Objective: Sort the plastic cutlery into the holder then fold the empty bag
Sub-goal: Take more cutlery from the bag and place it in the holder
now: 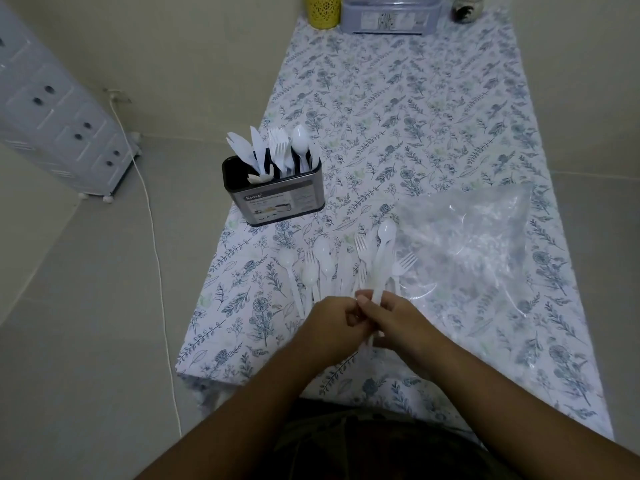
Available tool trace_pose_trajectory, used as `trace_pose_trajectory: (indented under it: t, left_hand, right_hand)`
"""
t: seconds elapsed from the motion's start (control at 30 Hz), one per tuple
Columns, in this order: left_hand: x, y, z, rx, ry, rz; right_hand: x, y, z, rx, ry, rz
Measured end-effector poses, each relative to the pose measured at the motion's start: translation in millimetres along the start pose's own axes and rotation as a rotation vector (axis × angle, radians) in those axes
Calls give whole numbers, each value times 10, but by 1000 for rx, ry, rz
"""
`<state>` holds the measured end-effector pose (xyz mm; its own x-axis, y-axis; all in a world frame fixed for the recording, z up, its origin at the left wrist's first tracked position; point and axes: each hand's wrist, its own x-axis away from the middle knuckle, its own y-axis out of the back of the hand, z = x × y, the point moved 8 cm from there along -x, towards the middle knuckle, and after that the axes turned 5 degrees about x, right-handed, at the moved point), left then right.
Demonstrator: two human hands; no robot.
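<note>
Both hands [367, 323] hide the handle ends of a white spoon [382, 251]

White cutlery [346, 268], blue-floral tablecloth [415, 116], yellow cup [322, 10].

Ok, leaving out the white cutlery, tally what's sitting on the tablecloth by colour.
Yellow: 1, the cup
Grey-blue: 1, the lidded box
Dark: 1, the jar
Black and silver: 1, the cutlery holder
Clear: 1, the plastic bag
Total: 5
</note>
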<state>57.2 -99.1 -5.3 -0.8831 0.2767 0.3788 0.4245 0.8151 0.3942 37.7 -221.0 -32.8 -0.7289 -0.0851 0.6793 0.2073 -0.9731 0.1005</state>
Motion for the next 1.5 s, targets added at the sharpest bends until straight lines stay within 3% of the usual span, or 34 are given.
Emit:
trace_pose_trajectory:
  t: [0.07,0.13,0.23,0.53,0.83,0.93,1.07,1.2,1.37,1.5]
  left_hand:
    - [26,-4,-66,-77,-66,-34]
    - [-21,123,3,-169,-44,-168]
    - [-174,273,163,-393,58,-270]
    - [-575,124,149,-715,226,-135]
    - [-426,223,334,-533,241,-129]
    - [-228,222,158,-421,140,-173]
    - [93,-59,-211,-227,-38,-51]
    - [149,45,-196,-266,-122,-34]
    - [74,549,383,-289,87,-352]
    - [21,633,690,-320,226,-377]
  right_hand:
    - [-5,32,-27,-107,-29,-34]
    - [11,106,-71,-230,-63,-66]
    - [29,224,-140,-155,-100,-101]
    - [83,279,-281,-183,-156,-114]
    - [132,186,-221,-316,-132,-49]
    - [132,106,-189,-318,-128,-13]
    - [184,-83,-138,-409,-159,117]
    - [167,-33,-229,-424,-196,74]
    - [106,15,-339,-366,-203,28]
    - [125,-57,-229,-278,-185,40]
